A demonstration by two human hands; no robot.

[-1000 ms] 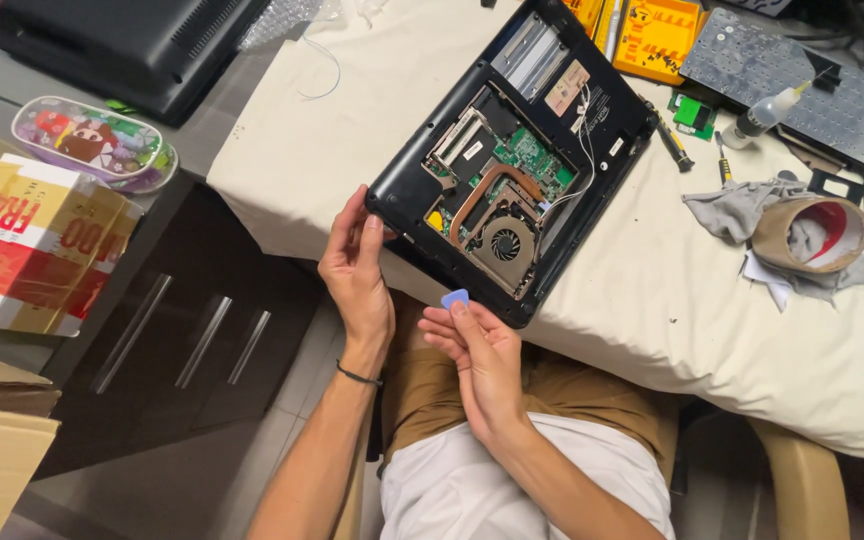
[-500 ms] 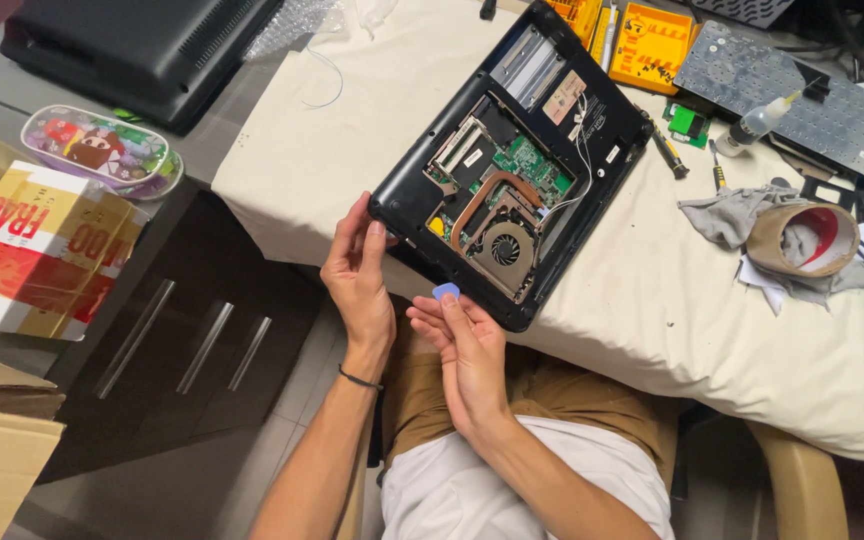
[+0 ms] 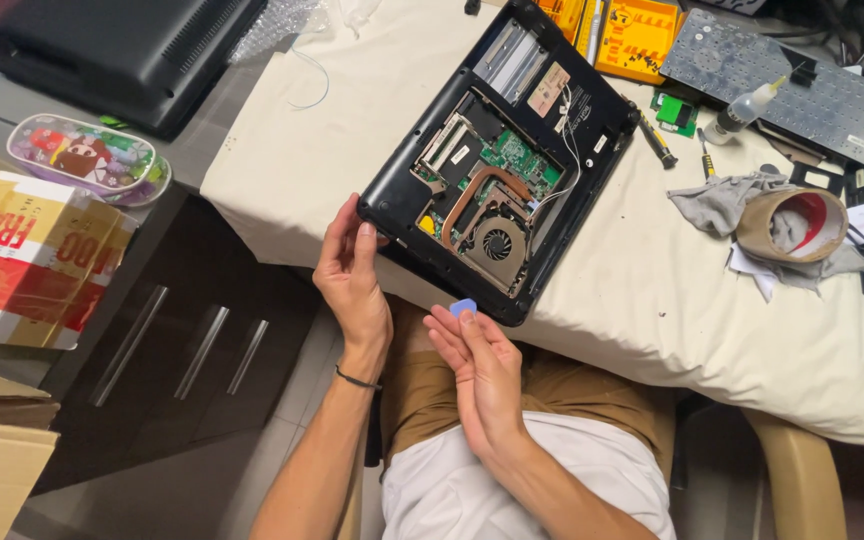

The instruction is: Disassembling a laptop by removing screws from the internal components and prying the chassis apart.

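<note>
Since a second ago the right hand (image 3: 480, 362) has edged closer to the near edge of the opened laptop (image 3: 500, 160), carrying a small blue plastic pick (image 3: 463, 306) with it, while the left hand (image 3: 352, 272) has stayed at the machine's near corner. The pick is pinched lightly at the right hand's fingertips, the fingers otherwise long and only loosely curled, and its tip sits just short of the laptop's edge by the cooling fan (image 3: 497, 243). The left hand is mostly open, fingers extended upward and resting against the black casing at the corner, bracing rather than clasping it. The laptop lies bottom up with its cover off, on a cream cloth (image 3: 352, 130) covering the table, a copper heat pipe (image 3: 472, 190) curving above the fan.
</note>
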